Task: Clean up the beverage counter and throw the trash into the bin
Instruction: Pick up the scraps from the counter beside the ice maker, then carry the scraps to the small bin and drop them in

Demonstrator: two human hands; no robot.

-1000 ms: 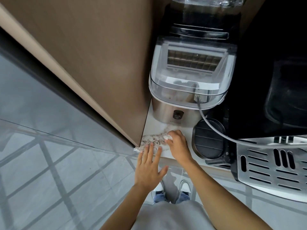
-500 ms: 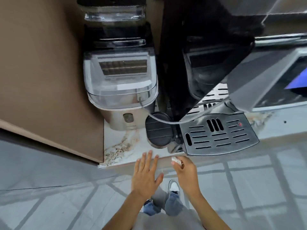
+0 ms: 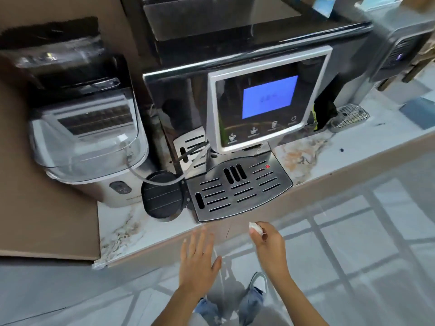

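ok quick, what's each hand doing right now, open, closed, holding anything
Left hand: open, fingers spread, holding nothing.
Right hand: closed on a small white scrap, pinched at the fingertips.

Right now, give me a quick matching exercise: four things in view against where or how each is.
Things:
1. left hand
2. right hand
3. screen
4. black round lid

States:
A. lit blue
B. pinching a small white scrap
C. open and flat, holding nothing
D. left of the slotted drip tray

Pairs: 1-C, 2-B, 3-A, 4-D
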